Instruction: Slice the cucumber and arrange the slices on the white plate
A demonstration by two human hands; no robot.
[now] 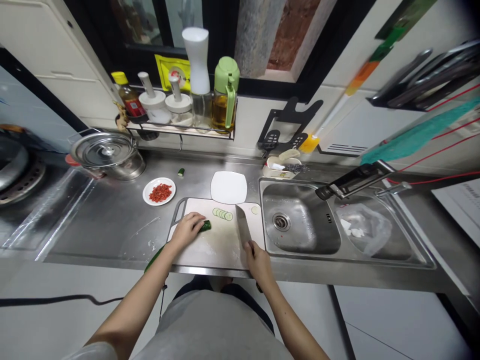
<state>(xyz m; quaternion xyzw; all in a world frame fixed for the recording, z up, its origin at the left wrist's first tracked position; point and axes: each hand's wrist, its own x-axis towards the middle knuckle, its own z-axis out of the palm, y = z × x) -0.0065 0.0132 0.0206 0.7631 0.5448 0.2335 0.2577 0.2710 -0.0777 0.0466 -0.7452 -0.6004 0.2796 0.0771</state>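
My left hand (189,227) is closed over a dark green cucumber (205,226) lying on the left half of the white cutting board (217,252); most of the cucumber is under the fingers and palm. A short row of overlapping cucumber slices (222,214) lies just beyond its cut end. In my right hand (258,262) is the handle of a broad kitchen knife (243,225), its blade pointing away from me over the right part of the board, apart from the cucumber. One lone slice (255,210) rests near the board's far right corner.
Behind the board stands a white square plate (228,187). To its left are a cucumber end (181,172), a plate of chopped red pieces (159,191) and a lidded steel pot (108,155). The sink (300,240) adjoins the board's right side. Seasoning containers line a rack (180,129).
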